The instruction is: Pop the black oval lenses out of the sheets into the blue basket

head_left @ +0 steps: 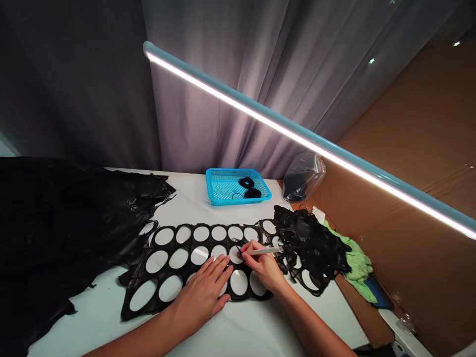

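Note:
A black sheet [188,265] with rows of large round holes lies across the white table, which shows through the holes. My left hand [210,282] rests flat on its middle, fingers stretched out, covering some of the holes. My right hand [262,263] is closed in a pen-like grip around a slim pale tool [262,251] that looks like tweezers. The dark tip of this tool points left, over a hole in the middle row, just beyond my left fingertips. Thin black strands curl near the tip; whether the tip grips one I cannot tell.
A blue basket [211,191] with black rings [246,183] stands at the back. Black sheeting [74,213] is heaped at left, black scraps [308,235] at right. Beyond are a green cloth [359,265] and a clear bag [303,176]. A lit tube lamp [297,130] slants overhead.

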The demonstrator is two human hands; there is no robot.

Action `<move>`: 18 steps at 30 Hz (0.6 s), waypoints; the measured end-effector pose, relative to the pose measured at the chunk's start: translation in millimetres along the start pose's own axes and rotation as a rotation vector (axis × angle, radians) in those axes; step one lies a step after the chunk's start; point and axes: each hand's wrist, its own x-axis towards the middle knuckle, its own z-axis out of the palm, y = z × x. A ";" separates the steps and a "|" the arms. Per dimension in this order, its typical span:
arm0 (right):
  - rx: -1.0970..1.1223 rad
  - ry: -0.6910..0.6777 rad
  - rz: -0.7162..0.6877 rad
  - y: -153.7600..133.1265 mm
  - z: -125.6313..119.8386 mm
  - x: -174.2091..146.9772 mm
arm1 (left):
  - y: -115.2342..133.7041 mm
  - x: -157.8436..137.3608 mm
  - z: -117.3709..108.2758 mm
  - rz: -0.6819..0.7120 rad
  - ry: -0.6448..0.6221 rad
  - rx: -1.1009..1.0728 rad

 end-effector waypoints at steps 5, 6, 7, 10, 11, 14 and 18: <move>-0.108 -0.090 -0.085 -6.6 -0.7 -3.2 | -3.9 -1.1 0.6 -0.020 -0.001 -0.023; -0.132 -0.103 -0.102 -6.3 0.2 -3.9 | -4.2 -1.1 1.0 -0.022 0.005 -0.027; -0.158 -0.110 -0.119 -5.6 1.4 -4.5 | -4.3 -1.2 1.5 -0.021 0.010 -0.029; -0.229 -0.099 -0.147 -2.6 5.3 -5.5 | -4.1 -1.8 3.3 -0.021 0.018 -0.028; -0.248 -0.097 -0.148 -2.2 6.3 -5.5 | -4.1 -1.9 3.8 -0.021 0.020 -0.025; -0.285 -0.099 -0.146 -3.5 8.0 -5.2 | -4.1 -1.9 4.5 -0.021 0.012 -0.005; -0.276 -0.093 -0.137 -6.9 7.8 -5.7 | -3.7 -1.4 5.1 -0.024 0.012 -0.008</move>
